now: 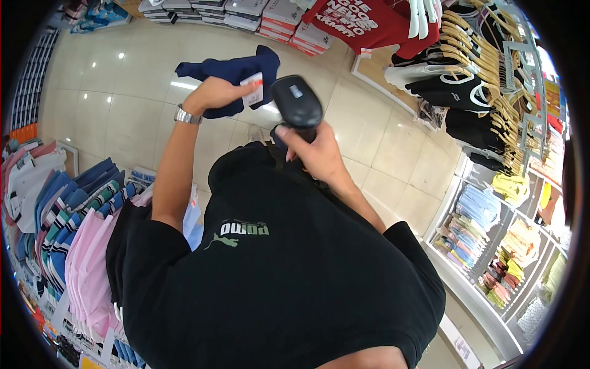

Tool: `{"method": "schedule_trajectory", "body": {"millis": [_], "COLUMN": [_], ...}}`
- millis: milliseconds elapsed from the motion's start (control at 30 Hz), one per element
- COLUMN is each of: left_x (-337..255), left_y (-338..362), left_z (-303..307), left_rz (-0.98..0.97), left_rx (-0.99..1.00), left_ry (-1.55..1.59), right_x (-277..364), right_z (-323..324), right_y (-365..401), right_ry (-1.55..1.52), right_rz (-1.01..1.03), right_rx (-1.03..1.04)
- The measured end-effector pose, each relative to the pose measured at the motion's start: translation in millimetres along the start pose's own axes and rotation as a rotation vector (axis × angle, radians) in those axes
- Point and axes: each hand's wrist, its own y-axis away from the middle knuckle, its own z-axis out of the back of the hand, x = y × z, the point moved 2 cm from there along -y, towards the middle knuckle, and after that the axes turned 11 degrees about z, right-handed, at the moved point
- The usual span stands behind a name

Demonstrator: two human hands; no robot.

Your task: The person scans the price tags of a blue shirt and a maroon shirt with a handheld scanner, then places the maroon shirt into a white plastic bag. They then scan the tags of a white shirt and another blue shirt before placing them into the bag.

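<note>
**Garment in left, scanner in right**

Head view: left hand [212,95] clamped on folded navy garment [233,67], held out front. It's soft, light and floppy, so best pinched beside the price tag [253,90]. Right hand [314,154] wrapped round rigid barcode scanner [297,101], just beside the tag.

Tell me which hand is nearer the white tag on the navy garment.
Left. The left hand grips the navy garment, touching the white tag; the right hand holds the scanner beside it, lower.
</note>
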Motion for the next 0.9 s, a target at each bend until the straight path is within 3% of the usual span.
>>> {"method": "schedule_trajectory", "body": {"millis": [67, 233, 367, 467, 533, 667, 733, 833, 900], "left_x": [-44.0, -64.4, -75.8, -84.9, -99.9, -114.1, -126.3, -113.0, -98.4], "left_y": [17.9, 28.0, 29.0, 22.6, 24.3, 19.2, 14.3, 1.8, -4.9], "left_z": [-3.7, -25.9, -31.9, -43.9, -49.5, -55.3, -48.6, -44.0, -31.1], "left_rz": [-0.320, -0.421, -0.217, -0.168, -0.151, -0.279, -0.204, -0.152, 0.034], "left_rx": [-0.002, 0.068, 0.288, 0.320, 0.313, 0.245, 0.311, 0.285, 0.292], "left_ry": [0.001, -0.240, -0.086, 0.054, 0.143, 0.169, 0.203, 0.270, 0.301], "right_x": [-19.4, -47.9, -73.7, -118.6, -136.4, -150.8, -148.7, -136.0, -110.5], "right_z": [11.2, 47.6, 76.8, 91.3, 90.0, 85.4, 85.2, 101.0, 116.8], "right_y": [-12.8, -63.6, -101.5, -128.4, -144.2, -168.6, -179.4, -200.1, -207.3], "right_ry": [-0.069, -0.035, 0.174, -0.241, -0.484, -0.572, -0.628, -0.736, -0.767], "right_rz": [0.115, 0.190, 0.067, 0.091, -0.015, -0.218, -0.266, -0.082, -0.016], "right_rx": [-0.124, -0.233, -0.087, 0.185, 0.317, 0.440, 0.463, 0.534, 0.464]}}
